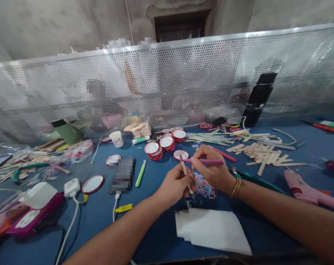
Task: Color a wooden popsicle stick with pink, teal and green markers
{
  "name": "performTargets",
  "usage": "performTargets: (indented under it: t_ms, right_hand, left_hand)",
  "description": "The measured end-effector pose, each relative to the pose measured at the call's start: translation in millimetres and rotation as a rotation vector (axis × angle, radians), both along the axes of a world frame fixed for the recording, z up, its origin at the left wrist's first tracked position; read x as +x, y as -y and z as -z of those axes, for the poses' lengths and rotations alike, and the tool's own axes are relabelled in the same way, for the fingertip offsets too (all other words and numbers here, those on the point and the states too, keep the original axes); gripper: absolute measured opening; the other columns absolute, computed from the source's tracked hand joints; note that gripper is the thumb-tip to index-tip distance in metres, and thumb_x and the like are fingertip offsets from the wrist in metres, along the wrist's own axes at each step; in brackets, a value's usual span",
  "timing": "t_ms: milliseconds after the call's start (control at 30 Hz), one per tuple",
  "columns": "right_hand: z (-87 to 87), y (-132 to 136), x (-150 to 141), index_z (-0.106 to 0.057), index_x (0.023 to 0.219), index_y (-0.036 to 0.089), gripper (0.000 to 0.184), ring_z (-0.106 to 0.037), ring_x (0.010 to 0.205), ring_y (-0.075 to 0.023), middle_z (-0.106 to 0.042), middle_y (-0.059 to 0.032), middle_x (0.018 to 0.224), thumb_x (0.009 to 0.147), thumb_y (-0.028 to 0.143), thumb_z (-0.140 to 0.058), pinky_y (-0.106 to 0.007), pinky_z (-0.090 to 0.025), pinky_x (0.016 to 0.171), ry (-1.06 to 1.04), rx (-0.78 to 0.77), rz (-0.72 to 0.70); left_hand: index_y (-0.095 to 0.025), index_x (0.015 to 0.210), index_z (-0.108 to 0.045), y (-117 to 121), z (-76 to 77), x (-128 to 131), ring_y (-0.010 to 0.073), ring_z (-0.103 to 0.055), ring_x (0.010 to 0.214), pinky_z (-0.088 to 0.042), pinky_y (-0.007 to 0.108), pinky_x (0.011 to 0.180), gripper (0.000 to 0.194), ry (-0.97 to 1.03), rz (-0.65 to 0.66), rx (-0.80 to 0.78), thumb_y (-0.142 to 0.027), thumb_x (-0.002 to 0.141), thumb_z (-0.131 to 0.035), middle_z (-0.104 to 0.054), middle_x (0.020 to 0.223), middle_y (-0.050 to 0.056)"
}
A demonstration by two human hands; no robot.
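- Left hand [174,186], one, bare: pinching a slim pale wooden stick with a reddish upper end [185,170] between thumb and fingers, the stick tilting above the table
- Right hand [212,171], one, bare, wearing a gold-coloured band bracelet [237,186] at the wrist: gripping a slender pink pen [211,161], its left end pointing at the stick's reddish part; whether the two are touching, cannot tell
- Tangle of thin multicoloured strands [204,187], one: lying on the table just beside and below both hands
- Folded white paper or cloth sheet [213,230], one: lying nearest the person, between the forearms
- Round white disc with a red rim [180,155], one: lying flat just beyond the stick
- Stacked round red-sided pieces with white tops [167,142], several: standing beyond the hands, to the left of that disc
- Light green capped pen [141,173], one: lying to the left of the left hand
- Loose heap of flat pale wooden sticks [263,156]: spreading to the right of the right hand
- Pliers with dark green handles [262,183], one pair: lying partly behind the right forearm
- Pale pink plastic glue gun [302,187], one: resting at the right
- Blue tabletop [156,221], one: bearing all of these
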State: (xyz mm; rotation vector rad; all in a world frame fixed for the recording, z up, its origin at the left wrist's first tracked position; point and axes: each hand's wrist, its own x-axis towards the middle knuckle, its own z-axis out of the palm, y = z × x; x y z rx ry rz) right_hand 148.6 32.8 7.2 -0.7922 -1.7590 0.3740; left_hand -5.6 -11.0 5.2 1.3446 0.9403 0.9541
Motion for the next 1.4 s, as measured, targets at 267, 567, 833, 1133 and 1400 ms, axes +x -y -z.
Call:
performTargets:
  t_ms: [267,567,833,1133,1400]
  right_hand:
    - [0.5,0.2,-0.4,-0.049,0.069,0.023,0.017,-0.049,0.061,-0.014,-0.055,0.0019,0.064,0.084,0.023,-0.059,-0.03,-0.04,0.06,0.026,0.006,0.001]
    - [1.1,2.4,-1.2,-0.049,0.07,0.023,0.018,-0.047,0.059,-0.014,-0.053,0.0025,0.063,0.085,0.024,-0.059,-0.03,-0.039,0.058,-0.015,-0.01,-0.031]
    - [1.3,4.1,-3.0,-0.048,0.07,0.023,0.018,-0.047,0.059,-0.0139,-0.053,0.0027,0.062,0.085,0.024,-0.059,-0.03,-0.039,0.059,-0.008,0.015,-0.029]
    - [2.4,3.3,-1.8,-0.048,0.069,0.023,0.019,-0.045,0.057,-0.0134,-0.05,0.0033,0.061,0.085,0.026,-0.058,-0.029,-0.037,0.058,0.005,0.032,-0.013]
    - [3.0,3.1,-2.3,-0.048,0.069,0.023,0.02,-0.046,0.059,-0.0143,-0.051,0.0025,0.062,0.085,0.027,-0.058,-0.031,-0.037,0.059,0.014,-0.003,-0.009]
  left_hand:
    - [-0.021,0.078,-0.045,-1.9,0.6,-0.2,0.0053,-0.042,0.035,-0.026,0.019,0.037,0.021,-0.011,0.002,-0.001,-0.034,0.075,-0.062,-0.058,0.054,-0.006]
    - [-0.021,0.076,-0.047,1.2,-7.1,0.5,0.0054,-0.043,0.035,-0.027,0.019,0.038,0.031,0.018,-0.004,0.013,-0.044,0.075,-0.066,-0.057,0.052,-0.006]
    - [-0.02,0.073,-0.049,-0.1,-2.8,-0.2,0.0056,-0.044,0.036,-0.027,0.019,0.038,0.042,0.015,-0.004,0.018,-0.059,0.077,-0.064,-0.058,0.053,-0.004]
    - [-0.019,0.076,-0.049,-2.4,0.2,0.3,0.0055,-0.044,0.035,-0.026,0.019,0.037,0.044,0.037,-0.005,0.016,-0.061,0.077,-0.064,-0.059,0.052,-0.005]
    - [-0.02,0.075,-0.049,-0.5,-1.1,0.5,0.005,-0.043,0.035,-0.027,0.019,0.037,0.044,0.028,-0.026,-0.008,-0.061,0.076,-0.065,-0.058,0.053,-0.005]
